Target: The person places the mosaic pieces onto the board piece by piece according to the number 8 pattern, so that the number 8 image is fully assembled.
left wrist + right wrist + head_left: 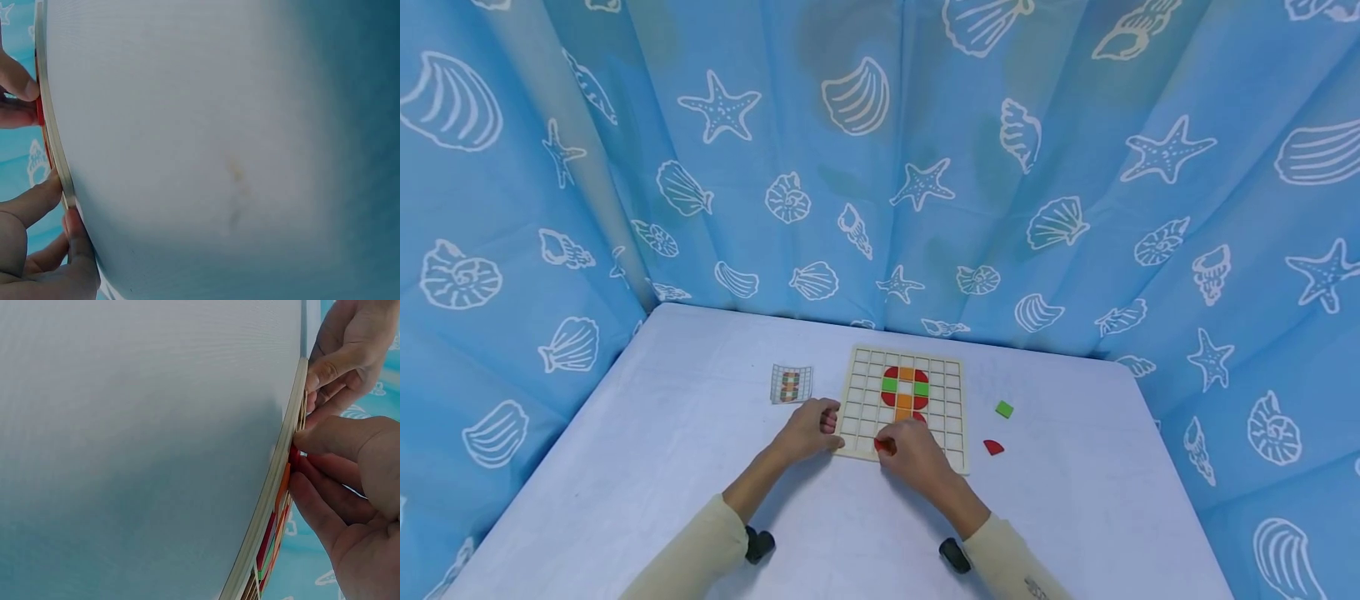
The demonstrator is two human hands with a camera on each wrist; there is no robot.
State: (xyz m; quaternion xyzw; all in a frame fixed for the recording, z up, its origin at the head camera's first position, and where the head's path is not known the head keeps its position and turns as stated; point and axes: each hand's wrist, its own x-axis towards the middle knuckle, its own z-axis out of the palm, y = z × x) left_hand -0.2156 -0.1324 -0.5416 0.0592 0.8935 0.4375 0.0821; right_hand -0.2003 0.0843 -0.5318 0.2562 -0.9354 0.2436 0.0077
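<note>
A square wooden grid board (pixel 861 417) lies on the table. Its raised lines hold red quarter-circle pieces (pixel 890 399), orange squares (pixel 904 402) and green squares (pixel 921 389) in a figure. My left hand (pixel 805 429) grips the board's left edge near the front corner, thumb and fingers at the rim. Over the front part of the board, my right hand (pixel 913 454) pinches a red quarter-circle piece (pixel 877 446) between thumb and fingers. In the right wrist view this red piece (pixel 294 456) is at the board's surface; whether it sits in a cell is hidden.
Right of the board lie a loose green square (pixel 1004 409) and a loose red quarter-circle (pixel 993 447). A small pattern card (pixel 792 384) lies to its left. A black device (pixel 760 546) is at each sleeve. A blue shell-print curtain (pixel 880 167) surrounds the white table (pixel 700 392).
</note>
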